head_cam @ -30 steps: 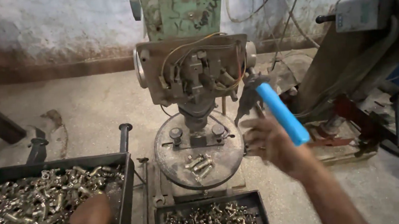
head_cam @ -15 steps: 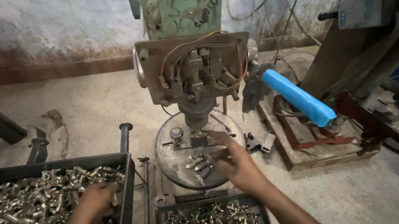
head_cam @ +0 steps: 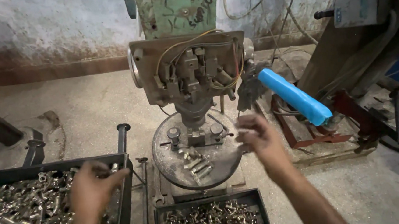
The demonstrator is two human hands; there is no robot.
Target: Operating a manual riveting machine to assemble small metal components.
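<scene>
My left hand [head_cam: 92,189] is down in the left tray [head_cam: 121,159] of small metal parts [head_cam: 19,209], fingers curled onto the heap; I cannot tell if it has one pinched yet. A second ago it was only just reaching the tray edge, so it has gone deeper into the parts. My right hand [head_cam: 260,138] has let go of the blue lever handle [head_cam: 294,96], which it gripped a second ago, and the handle has swung back up and away. That hand now hovers at the right rim of the round worktop [head_cam: 165,161] under the drill head [head_cam: 187,70], fingers half open, apparently empty. A few loose parts [head_cam: 196,163] lie on the worktop just before the clamp [head_cam: 194,135]. The front tray [head_cam: 211,216] holds more pieces. I judge the press stroke is over and the hands are between pieces.
</scene>
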